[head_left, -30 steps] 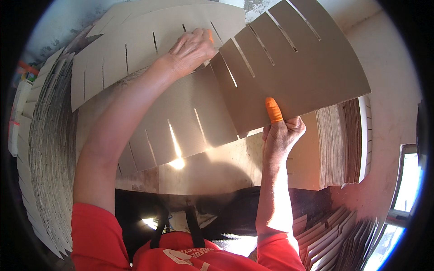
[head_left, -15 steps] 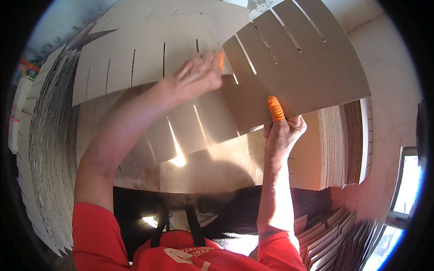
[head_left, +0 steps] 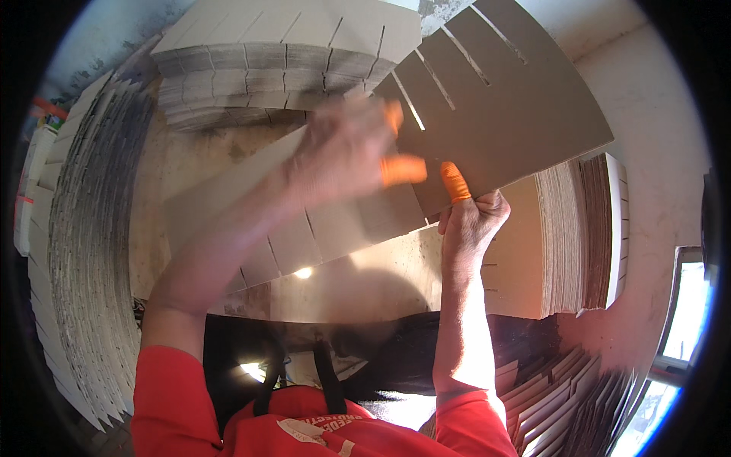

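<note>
My right hand (head_left: 474, 225) grips the lower edge of a brown slotted cardboard sheet (head_left: 525, 114), its thumb in an orange finger cot pressed on the face. This sheet slants up to the right, slots along its far edge. A second slotted cardboard sheet (head_left: 343, 221) extends left from under it, slots at its near edge; how the two join is hidden. Over the place where they meet, my left hand (head_left: 346, 145) is blurred by motion. Its orange-covered thumb and finger are spread apart, with nothing visible between them.
Slotted cardboard stacks stand at the back (head_left: 282, 65) of the wooden table (head_left: 381, 274) and along the left (head_left: 95, 228). Another stack (head_left: 560, 244) sits at the right, by the wall (head_left: 647, 152). More cardboard pieces (head_left: 556, 396) lean at the lower right, near a window (head_left: 681, 312).
The pale slotted sheet hanging before the back stack has gone from there, uncovering the stack. My left hand has come nearer and its fingers have spread. The right-hand sheet has shifted slightly left.
</note>
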Action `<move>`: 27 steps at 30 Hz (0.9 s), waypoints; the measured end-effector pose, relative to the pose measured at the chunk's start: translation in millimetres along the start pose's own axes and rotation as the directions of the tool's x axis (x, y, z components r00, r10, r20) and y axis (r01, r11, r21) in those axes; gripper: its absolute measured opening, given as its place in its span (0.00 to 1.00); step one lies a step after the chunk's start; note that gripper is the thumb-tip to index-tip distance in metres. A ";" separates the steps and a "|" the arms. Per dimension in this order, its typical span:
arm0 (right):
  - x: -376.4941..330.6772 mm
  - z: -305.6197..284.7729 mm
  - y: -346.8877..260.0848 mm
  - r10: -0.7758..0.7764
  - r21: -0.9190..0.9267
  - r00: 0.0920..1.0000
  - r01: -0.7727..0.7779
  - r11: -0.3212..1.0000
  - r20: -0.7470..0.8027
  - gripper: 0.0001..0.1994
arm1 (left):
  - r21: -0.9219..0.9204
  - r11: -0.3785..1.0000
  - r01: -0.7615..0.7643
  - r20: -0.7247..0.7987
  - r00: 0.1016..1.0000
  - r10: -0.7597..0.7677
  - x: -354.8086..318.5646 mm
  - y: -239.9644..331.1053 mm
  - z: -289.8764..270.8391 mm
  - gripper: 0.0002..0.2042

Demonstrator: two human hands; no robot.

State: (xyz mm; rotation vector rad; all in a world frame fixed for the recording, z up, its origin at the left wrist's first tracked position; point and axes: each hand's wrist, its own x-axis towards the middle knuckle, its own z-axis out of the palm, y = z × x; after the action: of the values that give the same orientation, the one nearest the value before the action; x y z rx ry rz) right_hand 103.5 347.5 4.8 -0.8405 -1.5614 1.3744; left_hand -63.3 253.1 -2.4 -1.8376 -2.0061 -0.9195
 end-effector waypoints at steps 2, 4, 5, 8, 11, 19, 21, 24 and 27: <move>1.5 -2.3 3.5 -0.002 0.009 1.000 0.002 1.000 0.002 0.05 | 0.217 0.975 0.056 -0.138 0.990 -0.026 28.8 -50.4 12.4 0.33; 0.5 -0.2 -0.9 0.028 0.032 1.000 -0.029 0.999 0.013 0.05 | 0.425 0.901 0.085 -0.197 0.980 0.000 43.6 -96.7 26.7 0.28; 0.8 0.9 -1.8 0.042 0.041 0.999 -0.042 0.998 0.016 0.05 | 0.486 0.870 0.089 -0.205 0.979 0.014 48.4 -112.2 32.3 0.23; 2.5 -0.1 1.1 0.036 0.033 0.999 -0.037 0.999 0.023 0.05 | 0.589 0.805 0.072 0.203 0.951 -0.234 66.4 -129.5 40.9 0.13; 2.7 0.6 1.8 0.050 0.017 0.998 -0.050 0.999 0.041 0.04 | 0.622 0.782 0.046 0.161 0.969 -0.186 75.2 -136.5 46.0 0.07; 1.9 -0.2 1.7 0.075 -0.022 0.996 -0.074 0.997 0.049 0.02 | 0.332 0.937 0.107 -0.110 0.991 -0.074 65.9 -161.9 34.8 0.04; 2.9 -3.5 5.2 0.037 -0.005 0.998 -0.037 0.999 0.043 0.02 | 0.462 0.887 0.016 0.054 0.998 -0.046 74.4 -139.4 16.9 0.09; 2.1 -0.8 1.9 0.019 -0.009 0.999 -0.019 1.000 0.037 0.03 | 0.588 0.802 -0.105 -0.013 0.990 0.140 71.8 -138.4 18.9 0.12; 3.0 -2.3 2.8 0.002 -0.048 0.999 0.000 0.999 0.039 0.04 | 0.681 0.720 -0.132 0.091 0.991 0.095 68.7 -128.2 23.4 0.14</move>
State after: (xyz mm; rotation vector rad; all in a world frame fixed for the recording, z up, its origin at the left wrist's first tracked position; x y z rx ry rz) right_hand 104.3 351.6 2.5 -0.8482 -1.6297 1.3657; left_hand -192.7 322.5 -14.3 -1.5161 -1.8643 -0.0374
